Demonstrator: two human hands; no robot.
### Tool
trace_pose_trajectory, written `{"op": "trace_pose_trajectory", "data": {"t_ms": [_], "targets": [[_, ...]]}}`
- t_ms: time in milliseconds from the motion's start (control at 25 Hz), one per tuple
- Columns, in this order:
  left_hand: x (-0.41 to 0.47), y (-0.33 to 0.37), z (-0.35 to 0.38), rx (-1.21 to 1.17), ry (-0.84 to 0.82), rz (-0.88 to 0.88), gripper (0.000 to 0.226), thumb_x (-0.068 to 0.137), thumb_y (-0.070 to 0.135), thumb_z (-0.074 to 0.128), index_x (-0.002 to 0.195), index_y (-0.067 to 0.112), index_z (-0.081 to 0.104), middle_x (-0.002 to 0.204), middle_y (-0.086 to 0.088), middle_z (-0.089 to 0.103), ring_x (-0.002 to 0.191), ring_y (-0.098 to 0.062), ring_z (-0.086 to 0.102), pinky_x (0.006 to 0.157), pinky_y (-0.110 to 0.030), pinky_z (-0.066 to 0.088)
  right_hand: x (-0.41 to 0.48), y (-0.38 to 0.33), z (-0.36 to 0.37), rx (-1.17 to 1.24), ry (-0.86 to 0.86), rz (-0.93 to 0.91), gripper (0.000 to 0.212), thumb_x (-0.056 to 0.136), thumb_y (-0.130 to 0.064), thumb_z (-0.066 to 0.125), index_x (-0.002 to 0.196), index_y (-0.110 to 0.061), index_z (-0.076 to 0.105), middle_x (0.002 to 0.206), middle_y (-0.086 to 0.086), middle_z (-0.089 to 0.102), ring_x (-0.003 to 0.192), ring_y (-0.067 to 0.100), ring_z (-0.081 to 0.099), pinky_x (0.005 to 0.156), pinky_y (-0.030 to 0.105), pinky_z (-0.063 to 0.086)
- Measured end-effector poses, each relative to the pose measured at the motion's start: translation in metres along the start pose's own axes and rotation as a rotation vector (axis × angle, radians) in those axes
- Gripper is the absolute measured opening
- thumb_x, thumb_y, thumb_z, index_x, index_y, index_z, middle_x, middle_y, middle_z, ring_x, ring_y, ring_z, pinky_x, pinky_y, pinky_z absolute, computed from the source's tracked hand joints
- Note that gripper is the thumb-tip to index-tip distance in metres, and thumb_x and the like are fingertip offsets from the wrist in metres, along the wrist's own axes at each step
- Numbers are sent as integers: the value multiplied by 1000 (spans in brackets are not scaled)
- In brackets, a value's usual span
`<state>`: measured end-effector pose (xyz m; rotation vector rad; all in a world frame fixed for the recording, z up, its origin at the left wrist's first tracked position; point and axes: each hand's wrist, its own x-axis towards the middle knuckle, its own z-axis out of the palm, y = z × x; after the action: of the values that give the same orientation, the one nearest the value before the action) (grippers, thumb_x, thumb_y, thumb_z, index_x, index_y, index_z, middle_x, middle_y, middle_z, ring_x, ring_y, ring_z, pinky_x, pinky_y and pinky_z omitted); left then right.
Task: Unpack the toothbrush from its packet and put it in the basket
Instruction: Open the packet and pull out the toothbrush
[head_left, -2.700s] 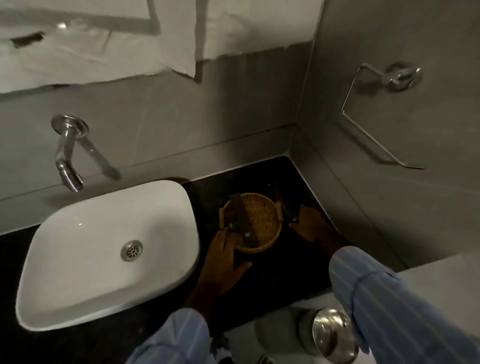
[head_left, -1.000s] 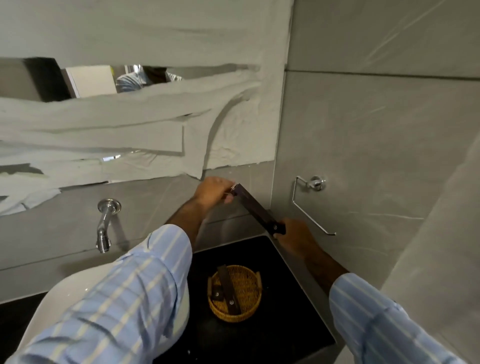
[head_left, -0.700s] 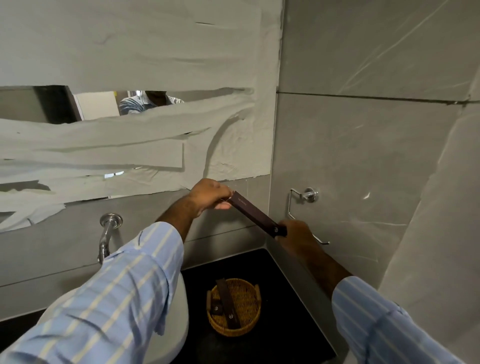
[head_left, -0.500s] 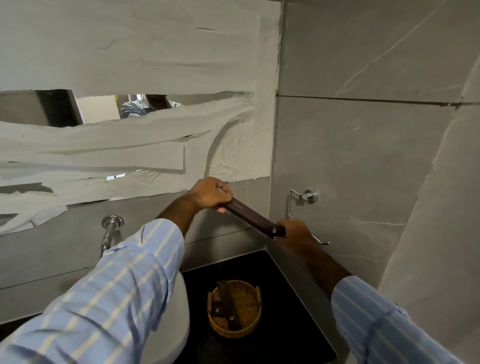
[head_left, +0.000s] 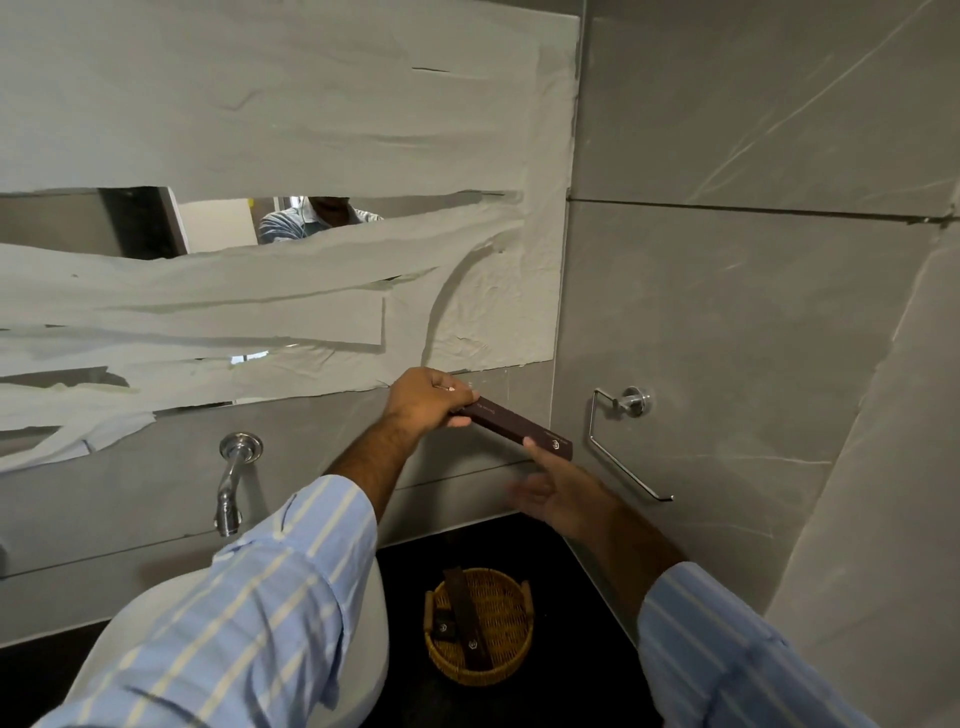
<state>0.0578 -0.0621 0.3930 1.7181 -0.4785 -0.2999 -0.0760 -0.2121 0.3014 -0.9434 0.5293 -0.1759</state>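
A long dark brown toothbrush packet (head_left: 519, 428) is held up in front of the grey wall, slanting down to the right. My left hand (head_left: 428, 400) grips its upper left end. My right hand (head_left: 558, 491) is just below the packet's lower right end, fingers spread, one fingertip touching the packet's underside. Down on the black counter stands a round woven basket (head_left: 511, 657) with a similar dark packet (head_left: 467, 621) leaning inside it and a small dark box beside that.
A white basin (head_left: 374, 623) sits left of the basket, mostly hidden by my left sleeve. A chrome tap (head_left: 231, 483) juts from the wall. A chrome holder (head_left: 621, 439) is fixed on the right wall. A paper-covered mirror hangs above.
My right hand has let go of the packet's lower end and opened just beneath it. The left hand keeps its hold on the upper end. Earlier both hands lifted the packet from beside the basket.
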Motion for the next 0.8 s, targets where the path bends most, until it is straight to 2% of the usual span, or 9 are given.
{"op": "trace_pose_trajectory", "data": {"t_ms": [80,160,280,400,480,520,560,680,800], "targets": [[-8,-7,4,-101,-37,-31,25,76,6,81,96,-6,71,97,-21,74,86,-29,76,66,-31,65,8,-2,16,354,-101,9,42,93,-25,63,117,8,57,100,29,70,91,36,73,80,41,61],[-16,-12,5,-238,-89,-48,27,83,0,73,105,-14,66,101,-26,69,88,-31,73,69,-29,64,14,-6,29,560,-90,-17,35,97,-15,57,120,11,52,122,30,63,113,36,65,87,39,57],[-16,-21,2,-394,-44,-53,28,88,-6,63,115,-11,62,103,-24,68,81,-27,74,77,-32,63,15,-13,36,588,-73,-55,22,97,-8,55,110,9,53,129,30,59,120,37,60,84,37,57],[-14,-29,0,-35,197,65,25,79,2,76,103,6,71,92,-6,71,81,-20,71,80,-32,62,14,-18,38,520,-42,-76,14,96,-6,55,101,8,54,112,32,63,114,40,62,89,38,56],[-15,-34,3,235,259,162,13,77,10,79,89,14,76,78,4,71,70,-8,65,74,-23,56,12,-21,41,499,-32,-100,11,96,-4,56,99,7,54,103,31,65,99,40,66,87,39,58],[-13,-36,6,231,248,151,8,79,10,76,86,14,78,73,4,72,64,-7,64,71,-22,55,13,-23,42,476,-28,-121,10,95,-3,56,99,6,55,100,30,66,94,39,67,87,40,58],[-11,-37,8,138,227,101,9,82,7,71,86,9,78,71,0,72,58,-8,65,67,-23,57,14,-25,43,439,-24,-147,10,95,-3,56,99,5,56,97,29,67,95,38,67,89,39,57],[-9,-38,13,-477,167,-151,15,87,-2,54,86,-4,68,76,-18,70,58,-19,68,63,-27,64,19,-36,44,247,-5,-261,13,95,-7,58,103,3,58,100,25,68,95,32,70,86,37,58],[-11,-41,21,-779,85,-287,14,94,3,49,88,-3,61,69,-16,72,72,-27,69,80,-36,61,21,-50,48,-32,37,-395,8,94,-12,60,96,-4,61,96,18,72,85,25,75,80,37,62]]}}
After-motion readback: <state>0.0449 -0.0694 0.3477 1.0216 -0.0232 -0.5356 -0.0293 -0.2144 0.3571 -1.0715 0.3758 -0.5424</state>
